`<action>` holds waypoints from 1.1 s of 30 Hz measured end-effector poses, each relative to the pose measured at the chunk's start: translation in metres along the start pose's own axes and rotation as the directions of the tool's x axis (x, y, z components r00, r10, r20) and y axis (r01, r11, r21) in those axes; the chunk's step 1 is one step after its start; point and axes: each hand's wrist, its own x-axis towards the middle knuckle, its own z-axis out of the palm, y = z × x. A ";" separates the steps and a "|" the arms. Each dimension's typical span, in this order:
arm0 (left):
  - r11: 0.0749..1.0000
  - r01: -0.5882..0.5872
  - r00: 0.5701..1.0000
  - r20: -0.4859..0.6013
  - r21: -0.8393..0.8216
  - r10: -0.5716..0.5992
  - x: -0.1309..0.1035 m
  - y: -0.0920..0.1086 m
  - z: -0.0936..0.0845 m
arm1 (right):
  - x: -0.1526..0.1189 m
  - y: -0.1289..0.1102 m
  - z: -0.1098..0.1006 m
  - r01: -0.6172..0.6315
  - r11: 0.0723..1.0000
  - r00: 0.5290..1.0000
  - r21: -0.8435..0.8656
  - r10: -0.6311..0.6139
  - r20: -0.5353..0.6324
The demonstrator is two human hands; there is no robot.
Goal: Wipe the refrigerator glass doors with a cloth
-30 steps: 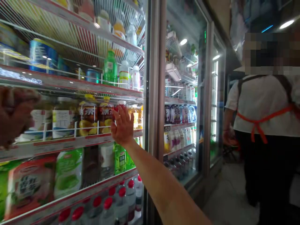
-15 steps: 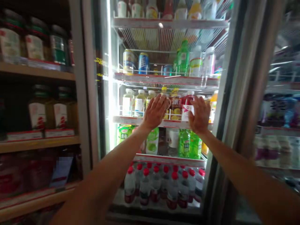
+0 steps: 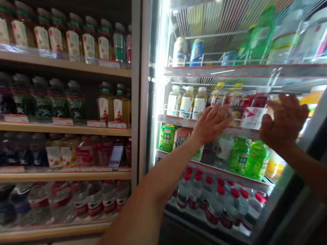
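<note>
Both arms reach toward a lit drinks cooler. My left hand (image 3: 213, 123) is held before the middle shelf, fingers stretched out and nothing in it, near the white-capped bottles (image 3: 200, 102). To its right my right hand (image 3: 284, 120) is raised with fingers apart, also holding nothing, beside a red drink with a white and pink label (image 3: 252, 115). Whether either hand touches the glass door cannot be made out. Green bottles (image 3: 240, 154) stand on the shelf below the hands.
Red-capped water bottles (image 3: 216, 204) fill the cooler's bottom. Cans (image 3: 196, 52) and a green bottle (image 3: 262, 37) stand on a higher shelf. To the left, a wooden shelf (image 3: 76, 128) carries rows of bottled drinks. A metal frame (image 3: 136, 92) divides the two.
The view has turned left and moved closer, showing more of the wooden shelves. Both hands now appear further right in the picture, still with open fingers.
</note>
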 end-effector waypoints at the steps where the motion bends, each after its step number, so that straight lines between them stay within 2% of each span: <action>1: 1.000 -0.029 0.999 0.021 -0.012 0.029 -0.001 0.001 0.001 | 0.000 0.001 0.000 0.002 1.000 1.000 0.009 -0.002 0.002; 3: 1.000 0.028 1.000 0.003 -0.013 -0.028 -0.011 -0.019 -0.004 | -0.002 0.001 0.001 -0.004 1.000 1.000 0.003 0.004 -0.013; 5: 0.974 0.226 0.970 -0.088 0.007 -0.225 -0.029 -0.057 -0.016 | -0.006 0.002 0.000 0.009 1.000 1.000 -0.024 -0.009 0.001; 6: 0.927 0.374 0.916 -0.168 0.020 -0.365 -0.038 -0.077 -0.022 | -0.009 0.002 -0.001 0.030 0.999 0.999 -0.044 -0.030 0.011; 7: 0.851 0.526 0.821 -0.271 0.016 -0.502 -0.045 -0.096 -0.027 | -0.011 0.002 -0.001 0.054 0.996 0.998 -0.068 -0.052 0.033; 8: 0.774 0.633 0.721 -0.365 0.002 -0.589 -0.050 -0.110 -0.030 | -0.014 0.002 -0.002 0.077 0.993 0.996 -0.091 -0.072 0.058; 9: 0.751 0.660 0.684 -0.398 -0.021 -0.612 -0.052 -0.117 -0.030 | -0.016 0.001 -0.002 0.099 0.989 0.993 -0.113 -0.091 0.077; 10: 0.751 0.659 0.676 -0.407 -0.037 -0.614 -0.051 -0.116 -0.029 | -0.017 0.001 -0.003 0.112 0.985 0.991 -0.132 -0.101 0.086; 11: 0.772 0.634 0.696 -0.403 -0.044 -0.594 -0.048 -0.107 -0.025 | -0.018 0.000 -0.004 0.115 0.982 0.990 -0.148 -0.101 0.098; 13: 0.883 0.468 0.828 -0.336 -0.025 -0.448 -0.038 -0.068 -0.013 | -0.019 -0.001 -0.005 0.112 0.980 0.990 -0.163 -0.095 0.107; 14: 0.946 0.324 0.905 -0.287 -0.010 -0.314 -0.031 -0.044 -0.006 | -0.019 -0.002 -0.006 0.118 0.979 0.990 -0.167 -0.102 0.099; 15: 0.988 0.153 0.961 -0.233 0.003 -0.149 -0.026 -0.022 0.001 | -0.019 -0.003 -0.007 0.123 0.978 0.990 -0.169 -0.109 0.091; 16: 1.000 -0.009 0.980 -0.198 0.011 0.011 -0.021 -0.004 0.006 | -0.019 -0.003 -0.007 0.127 0.977 0.990 -0.169 -0.114 0.084; 17: 0.994 -0.112 0.978 -0.176 0.014 0.113 -0.018 0.007 0.010 | -0.019 -0.004 -0.008 0.131 0.977 0.990 -0.170 -0.119 0.079; 18: 0.989 -0.147 0.975 -0.169 0.016 0.147 -0.018 0.009 0.010 | -0.019 -0.004 -0.008 0.134 0.976 0.989 -0.171 -0.123 0.077; 19: 0.993 -0.113 0.978 -0.176 0.014 0.114 -0.021 0.001 0.008 | -0.019 -0.004 -0.008 0.136 0.975 0.989 -0.175 -0.124 0.077; 21: 0.992 0.130 0.967 -0.220 -0.004 -0.127 -0.034 -0.035 -0.003 | -0.019 -0.004 -0.008 0.141 0.973 0.989 -0.181 -0.128 0.080; 22: 0.961 0.277 0.925 -0.264 -0.024 -0.274 -0.042 -0.059 -0.010 | -0.019 -0.004 -0.007 0.142 0.973 0.988 -0.182 -0.130 0.081; 23: 0.893 0.449 0.841 -0.321 -0.036 -0.435 -0.050 -0.083 -0.017 | -0.019 -0.005 -0.007 0.140 0.973 0.989 -0.182 -0.128 0.079; 24: 0.838 0.544 0.768 -0.373 -0.049 -0.521 -0.057 -0.102 -0.024 | -0.019 -0.005 -0.006 0.134 0.974 0.990 -0.181 -0.122 0.076; 25: 0.795 0.604 0.712 -0.406 -0.064 -0.573 -0.061 -0.115 -0.028 | -0.019 -0.006 -0.006 0.126 0.975 0.991 -0.181 -0.115 0.074; 26: 0.763 0.643 0.671 -0.427 -0.072 -0.606 -0.063 -0.119 -0.029 | -0.019 -0.006 -0.006 0.118 0.976 0.992 -0.182 -0.106 0.076; 27: 0.759 0.647 0.666 -0.430 -0.072 -0.609 -0.062 -0.115 -0.028 | -0.019 -0.006 -0.005 0.112 0.976 0.992 -0.185 -0.100 0.075; 28: 0.778 0.625 0.690 -0.421 -0.064 -0.588 -0.058 -0.102 -0.023 | -0.020 -0.007 -0.005 0.110 0.976 0.993 -0.190 -0.098 0.071; 29: 0.819 0.572 0.739 -0.402 -0.050 -0.540 -0.052 -0.082 -0.017 | -0.020 -0.007 -0.005 0.112 0.974 0.993 -0.195 -0.101 0.065; 31: 0.929 0.368 0.870 -0.347 -0.017 -0.351 -0.034 -0.034 0.000 | -0.020 -0.006 -0.004 0.121 0.972 0.992 -0.203 -0.111 0.059; 32: 0.970 0.243 0.919 -0.317 -0.008 -0.233 -0.025 -0.010 0.007 | -0.020 -0.005 -0.004 0.126 0.970 0.991 -0.206 -0.117 0.058; 33: 0.991 0.134 0.950 -0.285 -0.001 -0.129 -0.018 0.009 0.013 | -0.020 -0.005 -0.004 0.131 0.969 0.991 -0.208 -0.121 0.060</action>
